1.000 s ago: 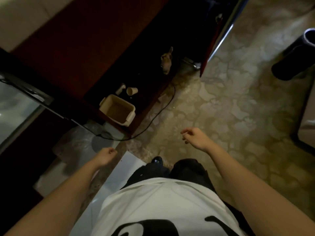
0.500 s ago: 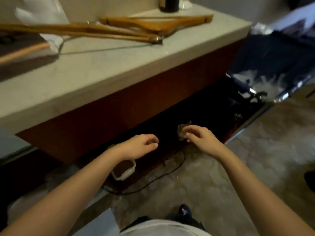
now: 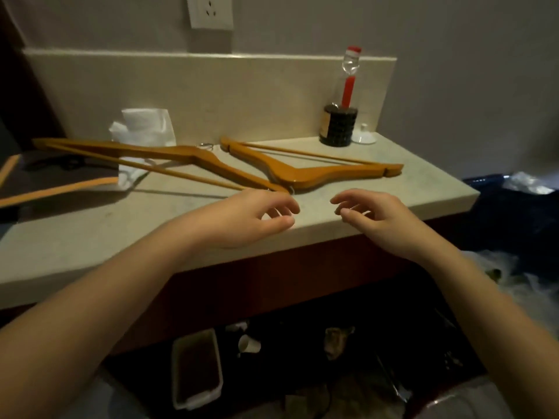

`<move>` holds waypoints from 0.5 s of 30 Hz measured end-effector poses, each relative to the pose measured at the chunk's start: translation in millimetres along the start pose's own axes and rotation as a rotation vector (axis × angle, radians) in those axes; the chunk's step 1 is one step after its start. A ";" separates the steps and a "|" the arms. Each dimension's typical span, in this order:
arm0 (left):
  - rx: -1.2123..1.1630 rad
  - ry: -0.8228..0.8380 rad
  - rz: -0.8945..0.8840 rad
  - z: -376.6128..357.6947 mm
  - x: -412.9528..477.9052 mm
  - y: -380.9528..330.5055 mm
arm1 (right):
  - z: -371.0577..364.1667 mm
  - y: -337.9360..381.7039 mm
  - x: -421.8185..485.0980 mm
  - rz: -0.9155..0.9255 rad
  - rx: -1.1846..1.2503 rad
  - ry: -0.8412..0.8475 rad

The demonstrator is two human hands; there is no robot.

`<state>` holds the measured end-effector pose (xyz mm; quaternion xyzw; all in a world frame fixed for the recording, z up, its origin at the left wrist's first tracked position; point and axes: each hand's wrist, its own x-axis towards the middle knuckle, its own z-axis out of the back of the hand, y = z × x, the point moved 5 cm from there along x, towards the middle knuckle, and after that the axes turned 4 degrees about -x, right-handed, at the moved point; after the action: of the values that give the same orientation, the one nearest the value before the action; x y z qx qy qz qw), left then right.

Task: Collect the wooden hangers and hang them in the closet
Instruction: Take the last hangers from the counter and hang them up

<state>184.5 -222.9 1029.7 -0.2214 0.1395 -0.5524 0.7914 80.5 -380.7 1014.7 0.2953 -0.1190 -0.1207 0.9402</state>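
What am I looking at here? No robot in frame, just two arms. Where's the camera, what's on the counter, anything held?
There is no machine: a person does the job with bare hands. The single camera sits on the person's head and looks forward and down, so the forearms come in from the bottom edge. The left hand and the right hand are over the front of a pale counter, with fingers loosely curled and holding nothing. Two wooden hangers lie flat on the counter, the left hanger and the right hanger. Their near ends meet just beyond the left hand. White tissue lies partly under the left hanger. A dark bottle with a red cap stands at the back right, and a dark tray with an orange edge sits far left.
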 end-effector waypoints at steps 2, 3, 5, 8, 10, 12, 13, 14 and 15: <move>0.056 -0.035 0.007 17.9 19.4 7.9 | 13.0 -1.2 26.4 0.026 -0.056 -0.014; 0.075 -0.048 0.012 25.2 30.2 13.6 | 17.6 -2.4 39.2 0.038 -0.096 -0.024; 0.128 -0.055 0.040 35.4 51.9 28.7 | 22.0 -6.2 63.5 0.051 -0.184 -0.036; 0.215 -0.050 0.104 41.7 82.7 58.7 | 14.9 -14.9 97.0 0.052 -0.337 -0.015; 0.234 -0.038 0.137 41.3 100.5 78.4 | 2.2 -20.7 116.0 0.080 -0.467 0.028; 0.246 -0.023 0.150 40.3 115.9 93.7 | -9.1 -27.2 132.6 0.117 -0.516 0.055; 0.241 -0.013 0.154 39.1 122.2 99.2 | -13.9 -31.0 139.9 0.128 -0.523 0.071; 0.223 -0.006 0.156 37.8 126.5 104.0 | -18.1 -34.6 146.0 0.140 -0.531 0.089; 0.196 -0.007 0.155 36.7 129.8 108.0 | -21.8 -37.8 151.4 0.156 -0.541 0.107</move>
<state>334.8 -305.7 1009.9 -0.1333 0.0986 -0.4996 0.8502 223.8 -444.3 998.4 0.0298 -0.0550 -0.0598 0.9962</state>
